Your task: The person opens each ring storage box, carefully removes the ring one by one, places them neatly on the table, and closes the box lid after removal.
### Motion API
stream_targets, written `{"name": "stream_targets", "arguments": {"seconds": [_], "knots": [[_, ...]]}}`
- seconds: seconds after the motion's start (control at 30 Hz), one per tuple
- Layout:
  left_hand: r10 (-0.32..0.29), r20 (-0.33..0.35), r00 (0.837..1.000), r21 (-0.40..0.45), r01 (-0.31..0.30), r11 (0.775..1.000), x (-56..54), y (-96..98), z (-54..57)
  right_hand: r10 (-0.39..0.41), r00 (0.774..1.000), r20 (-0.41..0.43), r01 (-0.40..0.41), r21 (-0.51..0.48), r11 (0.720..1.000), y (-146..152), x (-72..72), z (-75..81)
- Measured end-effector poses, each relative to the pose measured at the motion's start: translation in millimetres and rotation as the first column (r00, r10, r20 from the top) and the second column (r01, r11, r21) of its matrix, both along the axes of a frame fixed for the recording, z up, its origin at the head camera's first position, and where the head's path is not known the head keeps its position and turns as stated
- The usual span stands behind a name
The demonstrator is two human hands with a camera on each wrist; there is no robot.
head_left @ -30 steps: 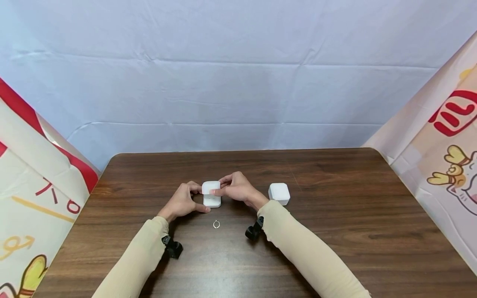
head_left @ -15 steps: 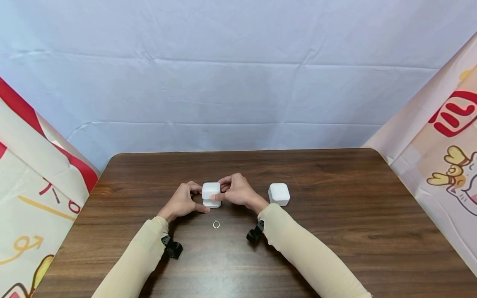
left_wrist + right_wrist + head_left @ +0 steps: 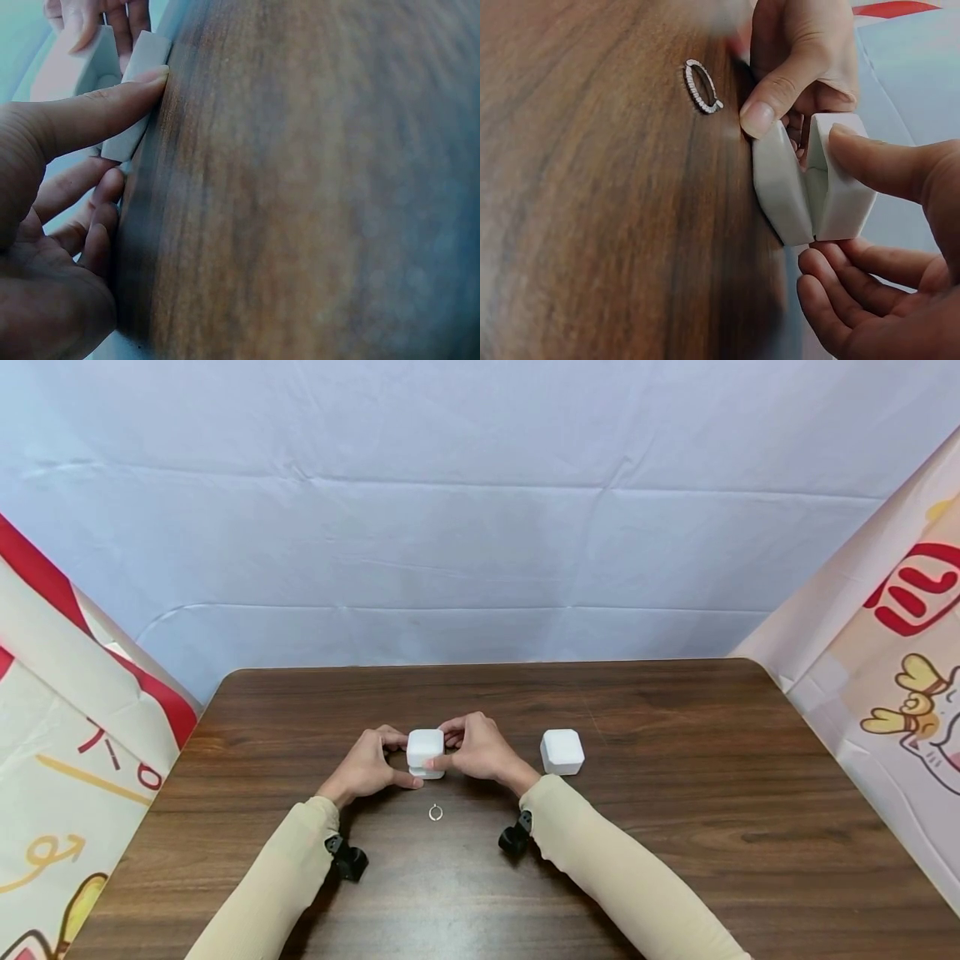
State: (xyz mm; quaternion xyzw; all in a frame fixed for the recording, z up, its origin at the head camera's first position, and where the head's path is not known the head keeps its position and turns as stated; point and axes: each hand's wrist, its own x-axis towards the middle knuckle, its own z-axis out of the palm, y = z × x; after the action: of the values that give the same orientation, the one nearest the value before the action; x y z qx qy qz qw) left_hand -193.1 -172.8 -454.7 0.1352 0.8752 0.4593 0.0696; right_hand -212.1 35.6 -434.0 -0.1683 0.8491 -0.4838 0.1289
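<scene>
A small white ring box (image 3: 426, 750) stands on the wooden table, its hinged lid tilted partway down over the base. My left hand (image 3: 366, 766) grips the base, thumb along the front and fingers behind, as the left wrist view shows. On the other side my right hand (image 3: 482, 749) holds the lid (image 3: 847, 191), its thumb on the lid's front edge and its fingers at the hinge side. A narrow gap between lid and base (image 3: 780, 184) shows in the right wrist view. Nearer me lies a silvery ring (image 3: 436, 812) set with small stones, touched by neither hand.
A second white box (image 3: 562, 752), its lid down, sits to the right of my right hand. Behind the brown table (image 3: 675, 718) hangs a pale cloth, with printed cloths at both sides. Black wrist cameras (image 3: 349, 860) are strapped at both cuffs.
My right hand has swung the ring box's lid forward and down, narrowing the gap above the base. The left hand, the ring and the second box have stayed put.
</scene>
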Motion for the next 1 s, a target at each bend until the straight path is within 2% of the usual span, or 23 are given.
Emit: {"name": "stream_targets", "arguments": {"seconds": [0.3, 0.6, 1.0], "knots": [[0.003, -0.002, 1.000, -0.011, -0.003, 1.000, -0.1, 0.3, 0.2, 0.036, 0.996, -0.083, -0.034, 0.024, 0.999, 0.1, 4.3, 1.0], [0.005, -0.007, 1.000, -0.008, -0.005, 1.000, -0.2, 0.7, 0.2, 0.052, 0.980, -0.192, -0.029, 0.121, 0.992, -1.1, 7.1, -0.2], [0.005, -0.005, 1.000, -0.008, -0.005, 1.000, 0.0, 0.2, -0.3, 0.053, 0.972, -0.230, -0.018, 0.151, 0.988, -1.6, 8.6, -2.6]]}}
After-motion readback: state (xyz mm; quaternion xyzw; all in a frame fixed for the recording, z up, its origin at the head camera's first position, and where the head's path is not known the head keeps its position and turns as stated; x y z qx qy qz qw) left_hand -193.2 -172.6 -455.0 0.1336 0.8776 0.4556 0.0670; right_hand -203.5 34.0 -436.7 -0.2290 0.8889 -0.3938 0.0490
